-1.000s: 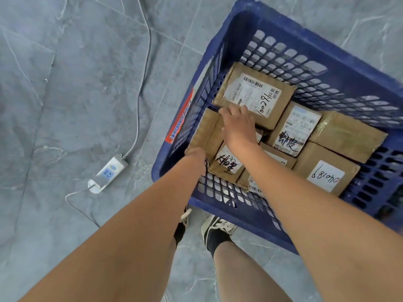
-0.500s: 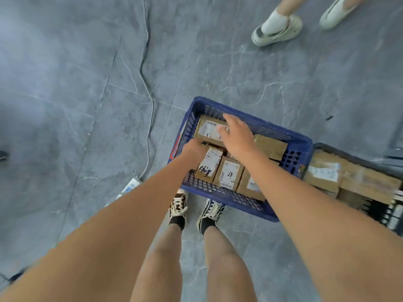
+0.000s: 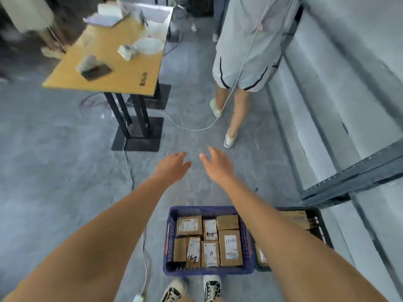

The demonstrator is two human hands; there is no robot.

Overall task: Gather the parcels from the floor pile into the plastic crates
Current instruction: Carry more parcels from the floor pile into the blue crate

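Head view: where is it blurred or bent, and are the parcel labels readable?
Head view: the table and its clutter are motion-smeared; shelving bows with wide-angle distortion; flat, even light; labels in the blue crate show scrawl, not legible; both hands fairly sharp.

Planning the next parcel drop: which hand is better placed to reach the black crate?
Probably the right hand: the black crate sits on its side, beyond the blue crate. Both it and the left hand are empty and open.

Blue crate (image 3: 170, 240), brown parcels (image 3: 230, 247), black crate (image 3: 322, 225), grey floor (image 3: 54, 171)
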